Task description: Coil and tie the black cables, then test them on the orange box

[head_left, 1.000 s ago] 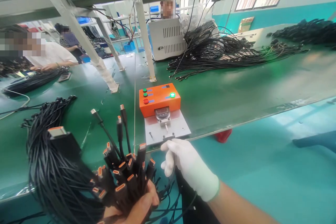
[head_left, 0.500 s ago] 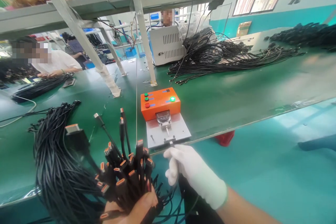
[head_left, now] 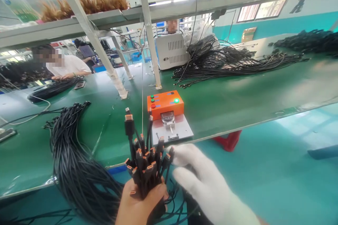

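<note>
My bare left hand (head_left: 144, 202) is wrapped round an upright bunch of black USB-C cables (head_left: 145, 167), whose orange-lined plugs point up. Some plugs stand higher than the others. My right hand (head_left: 203, 179), in a white glove, is beside the bunch on its right. Its thumb and forefinger are apart, with the fingertips close to the outermost plugs; whether they touch one I cannot tell. Just beyond the hands, at the table edge, sits an orange tester box (head_left: 165, 103) with a lit green button. A small digital gauge (head_left: 168, 116) is mounted on the metal plate (head_left: 182, 126) before it.
A long bundle of black cables (head_left: 71, 147) hangs over the table edge on the left. More cables (head_left: 216, 65) lie at the back, by a white vented box (head_left: 173, 51). White shelf posts (head_left: 150, 35) rise from the green table (head_left: 224, 102). A co-worker (head_left: 66, 63) sits across.
My right hand has moved from the plate's front edge back toward me, its fingers now spread at the bunch. The left hand with the cables has shifted slightly right. The view has turned somewhat.
</note>
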{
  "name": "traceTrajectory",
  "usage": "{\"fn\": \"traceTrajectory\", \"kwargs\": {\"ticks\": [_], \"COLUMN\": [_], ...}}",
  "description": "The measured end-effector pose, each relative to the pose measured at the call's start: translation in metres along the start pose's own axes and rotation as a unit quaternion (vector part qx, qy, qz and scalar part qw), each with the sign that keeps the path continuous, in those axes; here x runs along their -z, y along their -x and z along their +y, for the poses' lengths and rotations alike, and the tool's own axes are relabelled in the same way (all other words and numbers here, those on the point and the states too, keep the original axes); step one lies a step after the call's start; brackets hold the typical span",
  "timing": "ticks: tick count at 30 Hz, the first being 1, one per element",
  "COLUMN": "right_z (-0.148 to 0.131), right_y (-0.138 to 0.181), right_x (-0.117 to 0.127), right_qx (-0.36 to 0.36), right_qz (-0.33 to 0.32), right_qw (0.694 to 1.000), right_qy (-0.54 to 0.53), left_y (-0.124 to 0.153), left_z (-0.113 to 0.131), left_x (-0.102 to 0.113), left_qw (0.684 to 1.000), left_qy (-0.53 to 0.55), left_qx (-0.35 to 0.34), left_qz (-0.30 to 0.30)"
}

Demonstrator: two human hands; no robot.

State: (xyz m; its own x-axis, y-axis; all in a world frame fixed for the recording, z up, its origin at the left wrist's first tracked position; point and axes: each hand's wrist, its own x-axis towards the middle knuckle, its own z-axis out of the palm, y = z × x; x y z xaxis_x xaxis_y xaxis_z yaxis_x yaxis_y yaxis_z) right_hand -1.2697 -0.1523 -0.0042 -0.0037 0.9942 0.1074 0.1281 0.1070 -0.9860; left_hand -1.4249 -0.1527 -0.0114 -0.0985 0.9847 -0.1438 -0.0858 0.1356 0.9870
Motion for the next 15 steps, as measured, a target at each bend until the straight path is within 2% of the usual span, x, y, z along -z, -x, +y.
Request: {"fn": "traceTrajectory", "kwargs": {"ticks": [2, 5, 7, 9, 12, 15], "right_z": [-0.007, 0.002, 0.015, 0.027, 0.036, 0.038], "right_y": [0.0, -0.006, -0.011, -0.017, -0.022, -0.027], "right_x": [-0.017, -0.033, -0.034, -0.03, -0.022, -0.019], "right_qx": [-0.023, -0.112, -0.145, -0.158, -0.18, -0.195], "right_qz": [-0.036, 0.04, 0.072, 0.065, 0.016, -0.027], "right_qw": [0.992, 0.952, 0.925, 0.922, 0.934, 0.931], "right_qy": [-0.122, -0.284, -0.345, -0.347, -0.308, -0.307], "left_y": [0.001, 0.002, 0.002, 0.002, 0.0, -0.002], "left_z": [0.002, 0.007, 0.009, 0.009, 0.005, 0.002], "left_x": [-0.002, -0.001, 0.002, 0.006, 0.01, 0.012], "left_qw": [1.0, 0.999, 0.998, 0.999, 0.998, 0.997], "left_qy": [-0.011, -0.01, -0.01, -0.018, -0.04, -0.052], "left_qx": [0.0, 0.027, 0.043, 0.042, 0.017, 0.003], "left_qz": [0.019, 0.045, 0.036, 0.0, -0.052, -0.051]}}
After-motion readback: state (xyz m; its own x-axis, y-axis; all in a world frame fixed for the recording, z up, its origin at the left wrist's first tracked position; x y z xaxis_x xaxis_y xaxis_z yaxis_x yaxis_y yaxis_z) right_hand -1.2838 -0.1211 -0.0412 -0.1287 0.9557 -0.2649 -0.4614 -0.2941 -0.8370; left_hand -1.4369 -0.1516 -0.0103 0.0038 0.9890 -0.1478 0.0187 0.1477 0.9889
